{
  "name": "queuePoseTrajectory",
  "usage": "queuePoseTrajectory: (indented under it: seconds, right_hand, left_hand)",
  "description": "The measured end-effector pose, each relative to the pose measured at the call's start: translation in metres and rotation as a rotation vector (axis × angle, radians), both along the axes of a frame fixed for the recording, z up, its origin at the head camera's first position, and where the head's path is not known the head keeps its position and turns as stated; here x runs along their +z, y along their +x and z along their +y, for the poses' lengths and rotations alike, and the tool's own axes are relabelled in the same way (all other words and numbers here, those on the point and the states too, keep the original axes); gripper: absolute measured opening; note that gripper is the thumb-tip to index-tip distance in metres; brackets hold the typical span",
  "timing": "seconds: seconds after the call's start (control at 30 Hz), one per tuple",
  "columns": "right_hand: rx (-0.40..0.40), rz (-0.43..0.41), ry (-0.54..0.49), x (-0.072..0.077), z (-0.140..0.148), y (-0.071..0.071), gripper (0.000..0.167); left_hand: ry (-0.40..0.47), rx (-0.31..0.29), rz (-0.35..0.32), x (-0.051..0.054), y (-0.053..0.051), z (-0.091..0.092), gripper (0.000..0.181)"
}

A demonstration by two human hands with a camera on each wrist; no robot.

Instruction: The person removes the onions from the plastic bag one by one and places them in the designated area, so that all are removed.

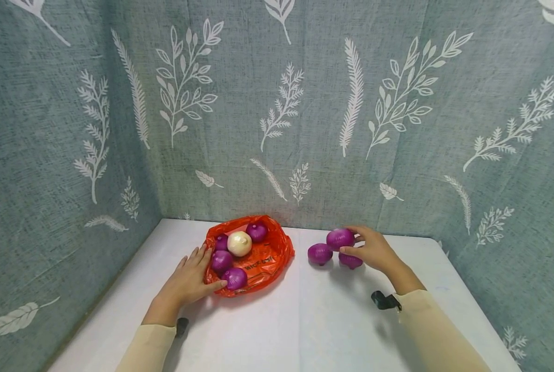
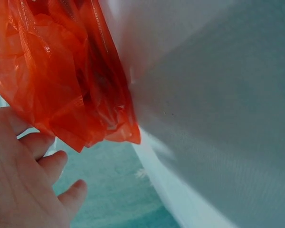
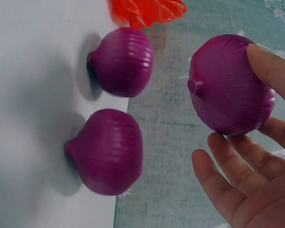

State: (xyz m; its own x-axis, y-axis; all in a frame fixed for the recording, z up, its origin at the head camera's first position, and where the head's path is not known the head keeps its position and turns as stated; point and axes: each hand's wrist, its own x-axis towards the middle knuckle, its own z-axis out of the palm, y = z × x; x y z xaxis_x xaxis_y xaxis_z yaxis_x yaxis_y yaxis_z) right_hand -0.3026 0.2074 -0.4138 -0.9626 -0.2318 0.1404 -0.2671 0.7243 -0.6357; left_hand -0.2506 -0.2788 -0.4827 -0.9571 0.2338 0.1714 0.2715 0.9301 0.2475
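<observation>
My right hand (image 1: 375,251) grips a purple onion (image 1: 340,239) between thumb and fingers, lifted above the table. In the right wrist view this held onion (image 3: 230,88) hangs clear of two other purple onions. Those two, the left onion (image 1: 320,253) and the right onion (image 1: 350,260), sit on the table below it. My left hand (image 1: 188,279) rests against the near left side of a red plastic bag (image 1: 263,258), its fingers spread and loosely bent along the rim. Inside the bag lie a white onion (image 1: 239,244) and several purple onions (image 1: 234,278).
The white table (image 1: 277,330) carries the bag on its left half and the loose onions to the right. A grey-green curtain (image 1: 305,113) with white leaf prints hangs behind and along both sides.
</observation>
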Motion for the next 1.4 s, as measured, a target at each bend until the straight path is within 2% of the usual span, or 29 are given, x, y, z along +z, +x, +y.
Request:
queuePoseTrajectory:
  seconds: [0.4,0.8,1.4]
  right_hand:
    - [-0.016,0.022,0.018,0.002,0.021,0.003,0.077]
    - [-0.054,0.029,0.026,-0.002,0.047,0.005,0.079]
    - [-0.093,0.024,0.056,-0.004,0.064,0.012,0.081]
  left_hand:
    - [0.002,0.01,-0.005,-0.003,-0.002,-0.001,0.114]
    - [0.009,0.015,-0.011,-0.003,-0.004,-0.002,0.115]
    - [0.011,0.017,-0.009,-0.002,-0.003,-0.003,0.115]
